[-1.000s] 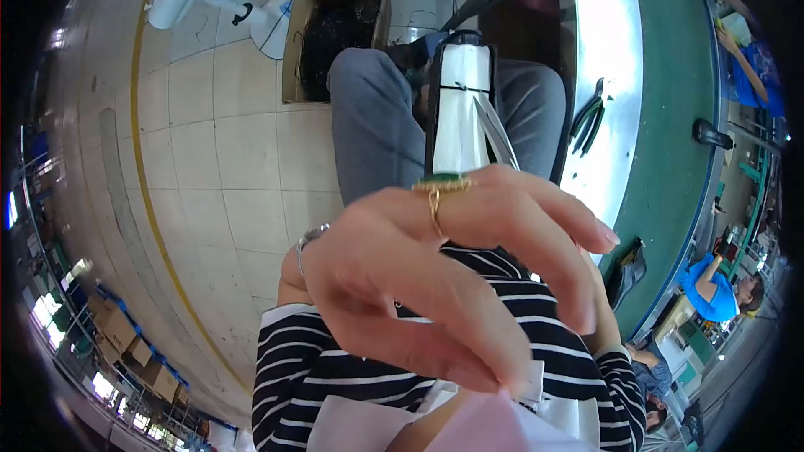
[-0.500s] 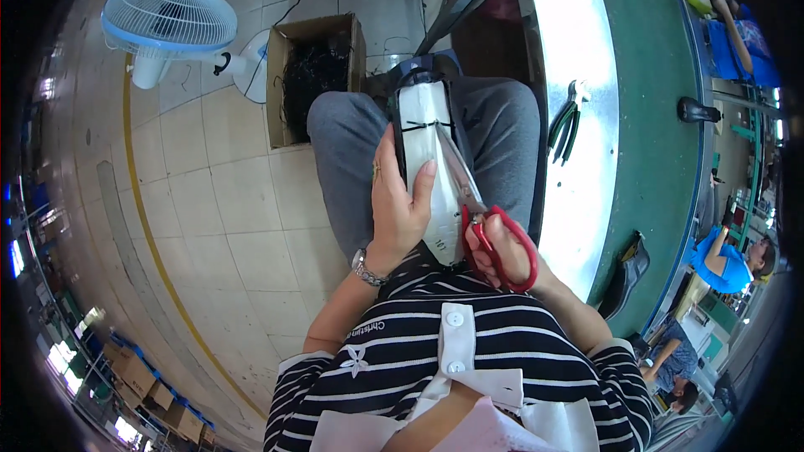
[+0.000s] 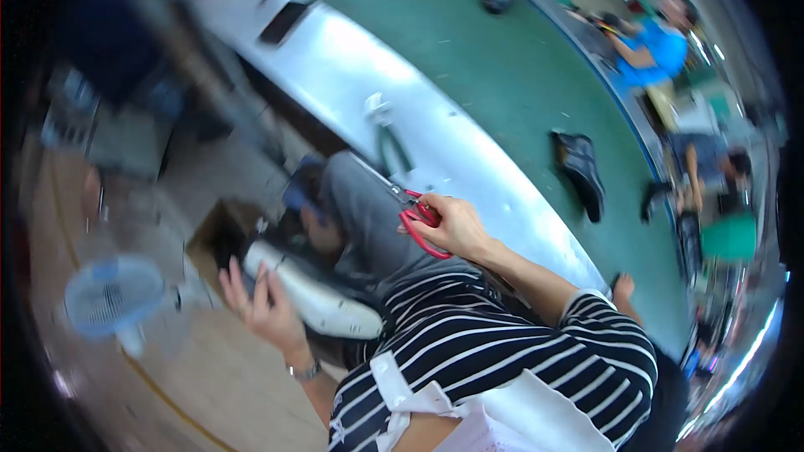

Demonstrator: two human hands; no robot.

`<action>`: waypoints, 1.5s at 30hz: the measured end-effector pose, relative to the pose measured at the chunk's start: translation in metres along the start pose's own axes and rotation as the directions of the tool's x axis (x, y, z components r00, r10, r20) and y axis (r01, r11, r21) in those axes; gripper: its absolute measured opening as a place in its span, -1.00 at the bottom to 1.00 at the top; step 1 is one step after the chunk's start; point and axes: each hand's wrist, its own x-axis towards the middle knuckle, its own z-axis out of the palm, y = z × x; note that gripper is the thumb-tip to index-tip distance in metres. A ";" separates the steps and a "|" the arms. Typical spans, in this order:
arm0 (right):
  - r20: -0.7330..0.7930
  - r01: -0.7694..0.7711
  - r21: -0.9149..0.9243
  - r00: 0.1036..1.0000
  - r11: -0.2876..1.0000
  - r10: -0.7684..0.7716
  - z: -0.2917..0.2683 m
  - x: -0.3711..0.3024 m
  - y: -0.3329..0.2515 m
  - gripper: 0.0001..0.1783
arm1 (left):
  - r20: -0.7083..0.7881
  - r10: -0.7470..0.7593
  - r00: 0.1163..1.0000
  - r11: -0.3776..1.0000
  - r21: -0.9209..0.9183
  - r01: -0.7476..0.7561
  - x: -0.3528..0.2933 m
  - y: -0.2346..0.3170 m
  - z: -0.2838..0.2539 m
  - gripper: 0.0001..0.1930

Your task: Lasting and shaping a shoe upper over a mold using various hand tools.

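Observation:
A black shoe with a white underside (image 3: 322,297) lies bottom up on my lap. My left hand (image 3: 270,314) is at its left edge, fingers spread and somewhat blurred; the thumb side is close to the white surface. In my right hand (image 3: 461,228) is a pair of red-handled scissors (image 3: 408,199), raised over my thigh and apart from the shoe. Their blades point up and left toward the metal ledge, and motion blur hides how far apart they are. The black tie seen across the white underside earlier cannot be made out.
Green-handled pliers (image 3: 392,151) lie on the shiny metal ledge (image 3: 494,180), with a dark flat object (image 3: 286,23) farther along. Beyond runs a green belt (image 3: 494,84) carrying black shoes (image 3: 579,176). A cardboard box (image 3: 205,234) and a fan (image 3: 115,295) stand left. Co-workers sit across the belt.
My view has swung right toward the ledge and belt. The scissors have moved off the shoe, up and to the right. My left hand's fingers have spread from their grip along the shoe.

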 end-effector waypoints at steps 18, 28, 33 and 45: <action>-0.395 0.530 0.806 0.812 0.262 -0.430 -0.133 -0.065 0.017 -0.74 | 0.242 0.382 0.892 0.754 0.477 -0.452 0.002 0.282 0.020 -0.90; -0.582 0.794 0.585 0.271 -0.163 -0.767 -0.195 -0.088 -0.028 -0.83 | 0.388 -0.139 0.911 -0.203 0.890 -0.409 -0.023 0.494 -0.042 -0.89; -0.728 0.935 0.345 0.214 -0.078 -0.652 -0.219 -0.106 -0.003 -0.80 | -0.081 0.247 0.966 -0.492 0.848 0.197 -0.047 0.494 -0.001 -0.89; -0.677 0.778 0.551 0.628 0.300 -0.384 -0.212 -0.044 0.032 -0.83 | 0.550 0.155 0.821 0.661 0.559 -0.500 0.060 0.139 -0.016 -0.78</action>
